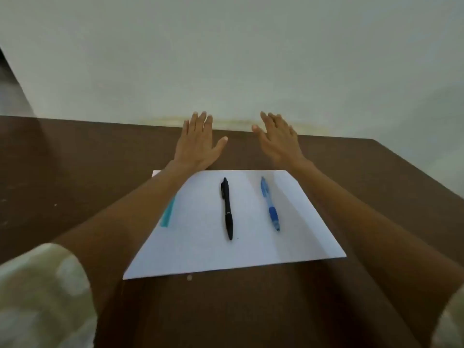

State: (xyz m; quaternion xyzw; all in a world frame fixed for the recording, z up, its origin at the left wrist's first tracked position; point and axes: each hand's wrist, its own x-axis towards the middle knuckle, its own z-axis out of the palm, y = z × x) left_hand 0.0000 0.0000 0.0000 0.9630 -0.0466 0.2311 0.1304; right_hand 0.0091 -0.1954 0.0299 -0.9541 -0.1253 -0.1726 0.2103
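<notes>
A white sheet of paper (200, 247) lies on a dark brown table (75, 172). On the sheet a black pen (227, 209) lies lengthwise in the middle, and a blue pen (270, 203) lies to its right. A teal strip-shaped thing (167, 214) shows at the sheet's left side, partly hidden under my left forearm. My left hand (197, 143) is stretched out beyond the sheet's far edge, fingers straight, holding nothing. My right hand (278, 138) reaches out the same way, fingers straight and empty. Both hands are well past the pens.
A pale wall (226, 59) stands right behind the table's far edge. The table's right edge (414, 169) runs diagonally toward me. A darker opening shows at the far left (10, 84). Light sleeves frame the lower corners.
</notes>
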